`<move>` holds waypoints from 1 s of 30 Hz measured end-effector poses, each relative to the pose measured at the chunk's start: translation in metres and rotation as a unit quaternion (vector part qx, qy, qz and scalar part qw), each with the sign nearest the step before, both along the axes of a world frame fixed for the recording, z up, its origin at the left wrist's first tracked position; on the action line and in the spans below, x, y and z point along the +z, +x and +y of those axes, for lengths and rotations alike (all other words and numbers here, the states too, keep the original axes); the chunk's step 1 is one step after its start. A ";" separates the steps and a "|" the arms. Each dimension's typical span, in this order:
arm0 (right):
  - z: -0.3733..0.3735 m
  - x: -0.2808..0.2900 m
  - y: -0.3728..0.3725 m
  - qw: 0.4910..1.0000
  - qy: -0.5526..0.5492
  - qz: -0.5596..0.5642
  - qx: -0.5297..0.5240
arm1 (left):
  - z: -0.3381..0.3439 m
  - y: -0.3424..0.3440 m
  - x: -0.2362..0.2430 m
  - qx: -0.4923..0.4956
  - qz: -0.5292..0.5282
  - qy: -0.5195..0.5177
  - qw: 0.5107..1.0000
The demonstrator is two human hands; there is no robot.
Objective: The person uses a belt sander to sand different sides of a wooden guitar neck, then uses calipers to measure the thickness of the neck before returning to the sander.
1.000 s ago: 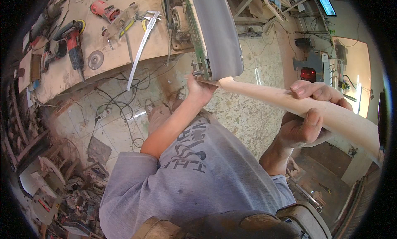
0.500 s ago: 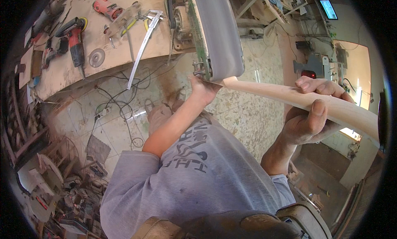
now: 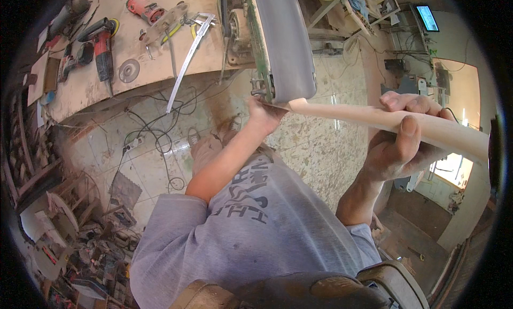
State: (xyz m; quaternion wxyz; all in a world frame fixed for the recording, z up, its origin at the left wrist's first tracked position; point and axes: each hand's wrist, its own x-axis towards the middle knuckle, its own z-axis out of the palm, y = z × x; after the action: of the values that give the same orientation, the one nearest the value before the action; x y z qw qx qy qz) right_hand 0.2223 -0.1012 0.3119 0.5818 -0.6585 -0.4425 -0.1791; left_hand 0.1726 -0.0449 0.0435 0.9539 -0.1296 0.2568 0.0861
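A long pale wooden piece (image 3: pixel 352 113) runs from beneath the lower end of a belt sander (image 3: pixel 283 47), with a grey belt and green frame, out to the right rim. My left hand (image 3: pixel 265 116) is closed round its narrow end, just below the sander's roller and spring fitting; the fingertips are partly hidden. My right hand (image 3: pixel 401 146) grips the thicker part from below, with thumb and fingertips over the wood. The piece's left end meets or nearly meets the belt; I cannot tell whether they touch.
A dusty bench (image 3: pixel 160 74) at upper left carries calipers (image 3: pixel 188 58), a red-black power tool (image 3: pixel 101 52), another red tool (image 3: pixel 143 10) and a disc (image 3: pixel 128 70). Cables (image 3: pixel 152 127) lie on the tiled floor. Cluttered offcuts (image 3: pixel 80 255) fill the lower left; a screen (image 3: pixel 427 18) is at upper right.
My right hand and the right part of the wooden piece have risen steadily. My left hand has shifted slightly rightward in the picture, along with the bench and surroundings.
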 end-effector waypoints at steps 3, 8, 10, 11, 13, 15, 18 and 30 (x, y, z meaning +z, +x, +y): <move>0.002 0.000 -0.006 1.000 0.010 0.013 0.012 | 0.004 -0.009 -0.001 0.013 0.078 -0.043 0.996; -0.018 -0.005 -0.036 0.973 0.105 0.184 0.091 | 0.030 -0.077 -0.006 0.067 0.080 0.069 0.992; -0.046 -0.022 -0.044 0.946 0.105 0.250 0.175 | 0.048 -0.120 -0.004 0.120 0.077 0.104 0.984; -0.054 -0.033 -0.053 0.934 0.116 0.299 0.160 | 0.060 -0.143 0.006 0.160 0.088 0.117 0.976; -0.066 -0.058 -0.074 0.881 0.134 0.434 0.134 | 0.087 -0.186 0.016 0.249 0.069 0.174 0.950; -0.067 -0.076 -0.096 0.776 0.147 0.601 0.123 | 0.115 -0.221 0.026 0.344 0.028 0.192 0.919; -0.075 -0.132 -0.124 0.673 0.172 0.704 0.148 | 0.137 -0.266 0.037 0.378 -0.029 0.262 0.887; -0.015 -0.245 -0.213 0.553 0.051 0.683 0.474 | 0.096 -0.304 0.047 0.231 0.013 0.249 0.940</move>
State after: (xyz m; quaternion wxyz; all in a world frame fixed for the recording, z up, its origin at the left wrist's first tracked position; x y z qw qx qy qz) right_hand 0.0094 -0.1159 0.0666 0.7428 -0.2475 -0.1503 0.6037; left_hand -0.1315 0.0514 0.0905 0.9060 0.0573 0.2026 0.3672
